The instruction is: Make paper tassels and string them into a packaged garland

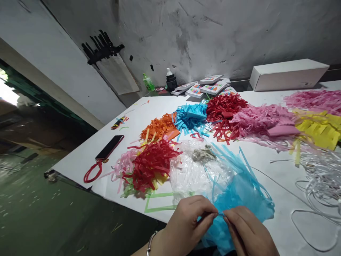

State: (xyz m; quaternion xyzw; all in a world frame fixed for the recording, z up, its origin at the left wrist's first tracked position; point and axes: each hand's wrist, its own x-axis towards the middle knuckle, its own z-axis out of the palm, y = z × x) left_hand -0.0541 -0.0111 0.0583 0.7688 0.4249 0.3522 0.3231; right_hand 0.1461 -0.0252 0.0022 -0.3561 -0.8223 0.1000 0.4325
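Both hands meet low in the view, over blue tissue paper with a fringed far edge. Thumb and fingers of my left hand are pinched on a thin twisted bit of the blue paper. My right hand pinches the same bit just beside it, fingertips almost touching the left ones. More of the blue tissue hangs below the hands toward the table's near edge. Behind the left hand lies a clear plastic bag with a small greyish-green clump on top.
Fringed paper bunches in red, orange, blue and pink spread across the white table. White cord lies in loops at right. A phone rests at left; a white box stands by the wall.
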